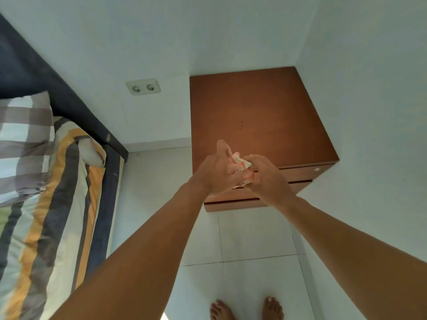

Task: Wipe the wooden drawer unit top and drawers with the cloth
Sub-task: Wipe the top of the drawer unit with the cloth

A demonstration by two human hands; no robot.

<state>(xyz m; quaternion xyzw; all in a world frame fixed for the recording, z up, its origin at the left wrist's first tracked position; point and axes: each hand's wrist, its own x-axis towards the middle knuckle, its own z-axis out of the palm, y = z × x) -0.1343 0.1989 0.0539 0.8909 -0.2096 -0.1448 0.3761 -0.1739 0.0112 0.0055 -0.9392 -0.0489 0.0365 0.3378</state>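
Two hands are being held together over the front edge of the wooden drawer unit [261, 116]: the cloth [240, 168] is being gripped by both left hand [213, 174] and right hand [269, 179], bunched between them, with the bed [46, 181] at nine o'clock.

We stretch both our bare arms out in front of us. Our left hand [213, 170] and our right hand [265, 175] meet in the middle and almost touch. Both hands are closed around a bunched-up cloth [240, 168] held between them. Our left thumb points up. Down low, our two bare feet [246, 309] stand side by side.
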